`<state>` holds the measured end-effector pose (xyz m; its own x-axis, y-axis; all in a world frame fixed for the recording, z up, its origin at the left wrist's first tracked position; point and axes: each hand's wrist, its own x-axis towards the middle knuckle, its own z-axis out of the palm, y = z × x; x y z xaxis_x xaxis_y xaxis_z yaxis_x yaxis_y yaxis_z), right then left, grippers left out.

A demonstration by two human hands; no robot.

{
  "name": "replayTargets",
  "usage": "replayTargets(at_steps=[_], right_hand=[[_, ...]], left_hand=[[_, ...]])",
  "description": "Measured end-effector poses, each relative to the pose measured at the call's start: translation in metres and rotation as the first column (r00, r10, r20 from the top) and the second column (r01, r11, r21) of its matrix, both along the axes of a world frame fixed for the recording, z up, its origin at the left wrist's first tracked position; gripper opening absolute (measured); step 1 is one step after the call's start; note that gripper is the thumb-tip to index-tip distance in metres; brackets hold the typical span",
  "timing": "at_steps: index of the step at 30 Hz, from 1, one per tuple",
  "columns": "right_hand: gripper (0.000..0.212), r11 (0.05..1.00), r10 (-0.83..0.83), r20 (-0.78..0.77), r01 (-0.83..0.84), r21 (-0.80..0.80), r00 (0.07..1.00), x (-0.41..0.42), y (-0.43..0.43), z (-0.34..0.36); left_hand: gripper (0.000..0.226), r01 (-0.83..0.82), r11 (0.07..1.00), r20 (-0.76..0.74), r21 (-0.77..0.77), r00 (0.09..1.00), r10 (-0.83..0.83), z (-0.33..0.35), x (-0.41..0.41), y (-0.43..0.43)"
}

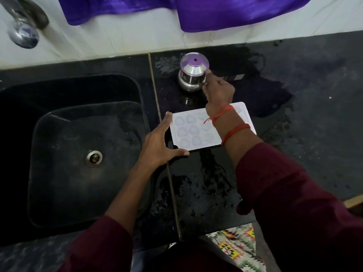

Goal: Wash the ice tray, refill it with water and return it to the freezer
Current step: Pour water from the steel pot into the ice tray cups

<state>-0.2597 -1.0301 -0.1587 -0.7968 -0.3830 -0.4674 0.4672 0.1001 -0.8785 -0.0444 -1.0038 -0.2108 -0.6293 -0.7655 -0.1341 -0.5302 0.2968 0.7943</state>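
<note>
While the person leans over the black counter [314, 85], the head camera looks straight down on both hands. The left hand [160, 143] is spread wide, its fingers straight. The forefinger reaches up to the far left corner of the ice tray [193, 132], and the thumb lies along the tray's near edge. The hand touches the tray at its left side without curling round it.

The right hand [218, 91] is stretched further back. Its fingers are curled against the right side of a small steel pot [193, 75], with a fingertip up at the rim, so it has the pot in its grip. Red threads [234, 131] are tied round that wrist, and a maroon sleeve [284, 193] covers the forearm.

The tray is white with rows of heart-shaped hollows. It lies flat on the wet counter, just right of the sink [64, 122] and nearer the person than the pot. The right wrist crosses above its right half and hides part of it, so the tray sits between the two hands. Whether the hollows hold water I cannot tell.

The sink is black, with a metal drain [93, 158] in its floor. A shiny tap [21, 32] hangs over its far left corner, and purple cloth [216, 12] drapes along the white ledge behind.
</note>
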Motion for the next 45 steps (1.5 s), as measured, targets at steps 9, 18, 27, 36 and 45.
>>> replayTargets(at_steps=[9, 18, 27, 36, 45], right_hand=[[0.028, 0.979, 0.193, -0.197, -0.174, 0.105, 0.961, -0.004, 0.008, 0.003], [0.024, 0.902, 0.358, -0.695, -0.038, 0.431, 0.624, -0.037, 0.092, 0.014], [0.024, 0.782, 0.498, -0.645, 0.021, 0.623, 0.58, -0.061, 0.137, -0.005], [0.027, 0.674, 0.558, -0.537, 0.031, 0.738, 0.633, -0.063, 0.145, -0.025], [0.032, 0.634, 0.62, -0.482, -0.032, 0.773, 0.619, -0.068, 0.149, -0.028]], left_hand=[[0.13, -0.007, 1.0, 0.005, -0.015, 1.0, 0.007, 0.002, 0.0, 0.002], [0.112, -0.085, 0.996, -0.069, -0.008, 0.994, 0.085, 0.013, -0.002, 0.005], [0.022, -0.523, 0.852, -0.088, 0.026, 0.848, 0.523, 0.018, -0.013, 0.009], [0.021, -0.557, 0.815, -0.008, 0.159, 0.825, 0.565, 0.009, -0.027, 0.013], [0.016, -0.562, 0.819, -0.004, 0.117, 0.825, 0.566, 0.01, -0.036, 0.014]])
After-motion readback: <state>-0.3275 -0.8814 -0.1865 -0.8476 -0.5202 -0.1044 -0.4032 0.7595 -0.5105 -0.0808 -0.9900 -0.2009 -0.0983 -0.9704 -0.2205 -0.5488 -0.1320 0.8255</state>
